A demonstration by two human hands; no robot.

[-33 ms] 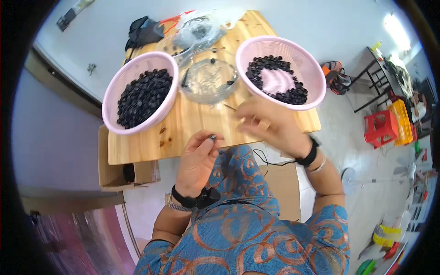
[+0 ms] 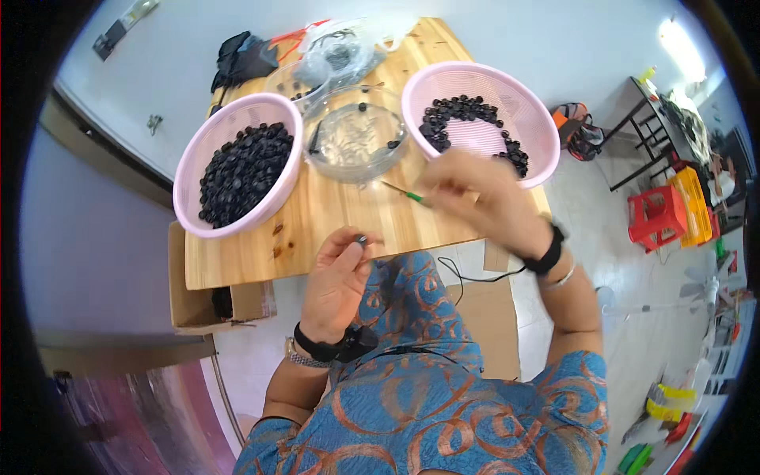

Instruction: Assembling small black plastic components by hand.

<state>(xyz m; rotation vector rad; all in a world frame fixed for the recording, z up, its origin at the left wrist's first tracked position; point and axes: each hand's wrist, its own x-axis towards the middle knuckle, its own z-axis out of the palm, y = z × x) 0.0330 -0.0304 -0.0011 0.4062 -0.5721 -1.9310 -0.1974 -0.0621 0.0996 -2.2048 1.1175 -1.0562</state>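
Right hand point(image 2: 487, 195) shifted rightward | left hand point(image 2: 336, 275): small, dark, shiny piece point(image 2: 361, 240)

No legible text, label, number or sign anywhere. Faint marks on side of carton point(image 2: 252, 299) too small, blurred to read.

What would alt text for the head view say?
A left hand pinches a small dark piece at a wooden table, the right hand blurred before a pink basket partly filled with black pieces. A fuller basket stands left, a clear container between them.
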